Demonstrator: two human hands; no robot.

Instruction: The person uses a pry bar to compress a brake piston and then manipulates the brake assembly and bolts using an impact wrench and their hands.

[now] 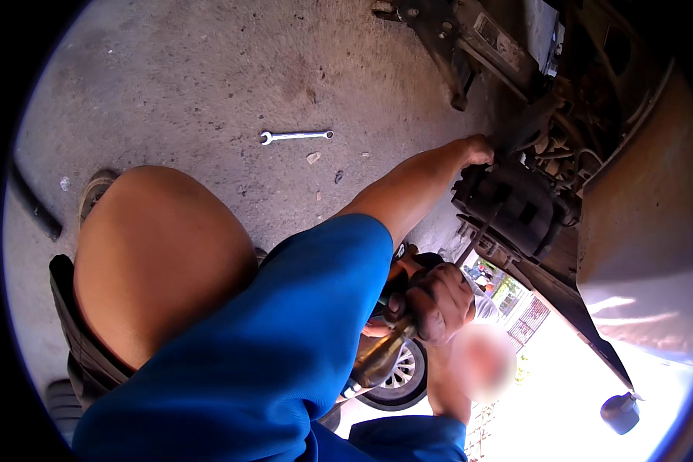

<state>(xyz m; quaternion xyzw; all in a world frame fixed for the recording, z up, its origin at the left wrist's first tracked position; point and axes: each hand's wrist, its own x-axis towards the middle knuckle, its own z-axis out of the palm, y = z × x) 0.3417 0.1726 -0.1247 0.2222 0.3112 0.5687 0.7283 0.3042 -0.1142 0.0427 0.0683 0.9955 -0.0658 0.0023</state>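
Observation:
My left hand [479, 149] reaches to the far right, against the edge of a dark brake caliper [508, 202]; its fingers are mostly hidden there. Lower down, my right hand [440, 300] is closed around a long screwdriver-like tool. The tool's thin dark shaft [477, 241] runs up from the fist to the caliper. An amber, slightly blurred handle-like part [385, 356] sticks out below the fist; I cannot tell for sure that it is one piece with the shaft. On the floor, left of my left forearm, lies a combination wrench [296, 136].
A metal jack [494, 46] stands at the top right, beside the vehicle's pale body panel [643, 223]. A spoked wheel [400, 376] shows beneath my arms. A side mirror [620, 413] hangs lower right. My bent knee [162, 262] and a black tube [35, 202] are left.

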